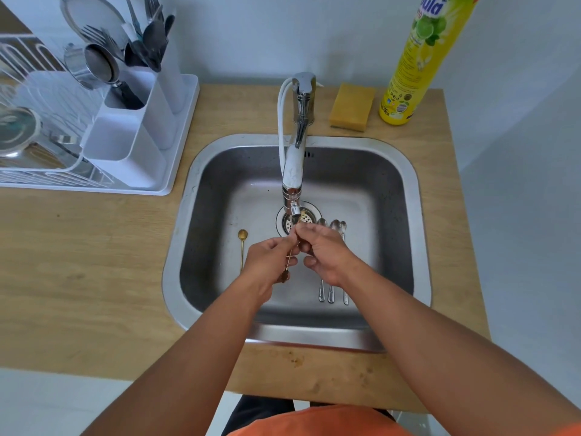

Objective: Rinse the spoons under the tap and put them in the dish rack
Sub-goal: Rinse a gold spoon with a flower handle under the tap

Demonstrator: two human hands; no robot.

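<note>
Spoon in hand: a thin gold spoon [288,259] sits right under the tap [294,171] spout, its handle slanting down toward the person and its bowl hidden by fingers.
Left hand [270,262]: curled round the handle's lower part.
Right hand [320,250]: fingers pinched at the spoon's upper end, rubbing or holding it — I cannot tell which.
Key relation: the dish rack [103,133] lies up and to the left, beside the sink [418,215], so the left hand is nearer for the carry.
Waiting spoons: one gold spoon [242,247] lies in the basin left of the hands; three silver spoons [331,291] lie side by side under the right hand, handles toward the person.
Water: no stream clearly visible.
Surface: a wooden counter [94,262].
Room: a pale wall behind, with a sponge [352,107] and a yellow soap bottle [418,67] — both right of the tap.
</note>
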